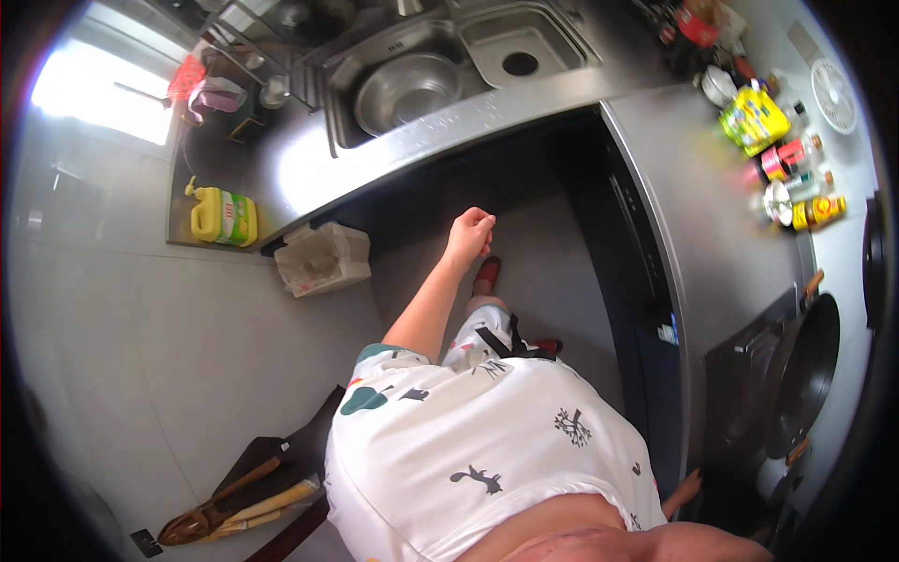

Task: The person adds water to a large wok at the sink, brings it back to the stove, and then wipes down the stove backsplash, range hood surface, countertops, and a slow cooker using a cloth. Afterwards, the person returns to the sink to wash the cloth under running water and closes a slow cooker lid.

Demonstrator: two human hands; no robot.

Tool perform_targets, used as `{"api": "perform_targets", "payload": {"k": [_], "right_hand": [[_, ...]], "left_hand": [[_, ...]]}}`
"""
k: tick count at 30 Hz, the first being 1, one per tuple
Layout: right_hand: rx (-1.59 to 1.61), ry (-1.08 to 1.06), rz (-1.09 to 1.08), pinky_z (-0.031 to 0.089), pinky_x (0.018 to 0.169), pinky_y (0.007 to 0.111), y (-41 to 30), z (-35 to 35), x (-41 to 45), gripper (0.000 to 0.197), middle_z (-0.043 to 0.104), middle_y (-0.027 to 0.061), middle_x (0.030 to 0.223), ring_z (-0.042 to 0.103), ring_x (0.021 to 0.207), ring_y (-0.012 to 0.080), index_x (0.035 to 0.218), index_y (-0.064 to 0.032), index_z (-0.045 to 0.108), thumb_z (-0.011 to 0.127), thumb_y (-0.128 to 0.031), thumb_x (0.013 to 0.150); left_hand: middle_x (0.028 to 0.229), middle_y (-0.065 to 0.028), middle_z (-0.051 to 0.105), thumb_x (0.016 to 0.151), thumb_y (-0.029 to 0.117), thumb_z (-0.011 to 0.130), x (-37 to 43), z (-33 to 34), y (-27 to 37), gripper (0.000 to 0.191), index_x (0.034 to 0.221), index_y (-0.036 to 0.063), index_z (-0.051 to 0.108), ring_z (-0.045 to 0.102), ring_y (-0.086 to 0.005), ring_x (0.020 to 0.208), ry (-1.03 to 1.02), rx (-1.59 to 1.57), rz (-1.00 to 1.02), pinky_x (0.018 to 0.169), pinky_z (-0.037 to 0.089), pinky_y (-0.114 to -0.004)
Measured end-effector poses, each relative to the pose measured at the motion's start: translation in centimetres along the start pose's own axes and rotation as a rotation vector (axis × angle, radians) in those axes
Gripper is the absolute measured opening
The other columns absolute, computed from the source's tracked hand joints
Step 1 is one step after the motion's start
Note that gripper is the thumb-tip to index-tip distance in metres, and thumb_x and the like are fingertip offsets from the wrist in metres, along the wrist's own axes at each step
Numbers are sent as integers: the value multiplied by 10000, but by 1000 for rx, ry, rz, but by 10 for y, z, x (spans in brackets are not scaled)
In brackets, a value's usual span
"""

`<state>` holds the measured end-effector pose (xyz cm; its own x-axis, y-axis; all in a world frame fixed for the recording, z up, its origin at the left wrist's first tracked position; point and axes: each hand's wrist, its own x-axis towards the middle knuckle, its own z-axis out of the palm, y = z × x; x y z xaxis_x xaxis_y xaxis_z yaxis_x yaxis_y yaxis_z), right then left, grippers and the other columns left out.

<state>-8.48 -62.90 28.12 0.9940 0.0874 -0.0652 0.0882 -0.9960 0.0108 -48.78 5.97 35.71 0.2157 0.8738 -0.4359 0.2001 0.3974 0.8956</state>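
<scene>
My left hand is loosely closed in mid-air over the kitchen floor, and nothing shows in it. Beyond it stands the steel counter with a sink, in which a round metal basin sits. To its left is a white bin with a plastic liner. My right hand is small at the lower right, by the edge of the counter beside the hob; its fingers are too indistinct to read. A black wok stands upright near the wall on that side.
A yellow pump jug is on the counter's left end. Bottles, bowls and a yellow packet line the right counter by the wall. A metal rack stands left of the sink. Dark bags or umbrellas hang at the lower left.
</scene>
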Motion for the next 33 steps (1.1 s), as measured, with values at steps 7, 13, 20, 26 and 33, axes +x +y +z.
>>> {"api": "perform_targets", "payload": {"k": [7, 13, 20, 26, 33], "right_hand": [[194, -367, -186, 477, 680, 405, -210, 58, -117, 432, 623, 214, 871, 594, 798, 353, 927, 11, 611, 446, -387, 894], [301, -625, -89, 490, 633, 410, -352, 72, -150, 369, 630, 213, 861, 610, 762, 342, 918, 3, 627, 447, -317, 889], [415, -796, 221, 506, 578, 415, -351, 91, -169, 305, 638, 211, 850, 629, 720, 329, 907, -6, 646, 447, -236, 883], [602, -717, 319, 517, 528, 409, -323, 109, -198, 208, 639, 173, 796, 635, 651, 290, 914, -21, 644, 488, -140, 845], [613, -518, 125, 507, 577, 342, -418, 57, -269, 156, 641, 77, 717, 622, 648, 170, 895, -120, 643, 596, -225, 790]], "left_hand": [[727, -37, 551, 871, 330, 526, 119, -243, 73, 264, 953, 79, 530, 515, -127, 486, 548, -95, 334, 401, 417, -268], [959, -126, 533, 845, 169, 582, 141, -488, 215, 322, 1081, 18, 423, 624, -200, 655, 939, -359, 684, 394, 484, -269], [1105, -193, 534, 841, 141, 538, 207, -617, 298, 343, 1138, -7, 450, 635, -355, 816, 495, -496, 833, 616, 556, -427], [1104, -196, 548, 836, 193, 524, 262, -527, 333, 365, 1117, -34, 472, 626, -336, 852, 695, -294, 874, 658, 541, -400], [1104, -201, 565, 831, 255, 507, 143, -276, 333, 414, 1094, -65, 498, 616, -313, 893, 482, -248, 1272, 707, 523, -368]]}}
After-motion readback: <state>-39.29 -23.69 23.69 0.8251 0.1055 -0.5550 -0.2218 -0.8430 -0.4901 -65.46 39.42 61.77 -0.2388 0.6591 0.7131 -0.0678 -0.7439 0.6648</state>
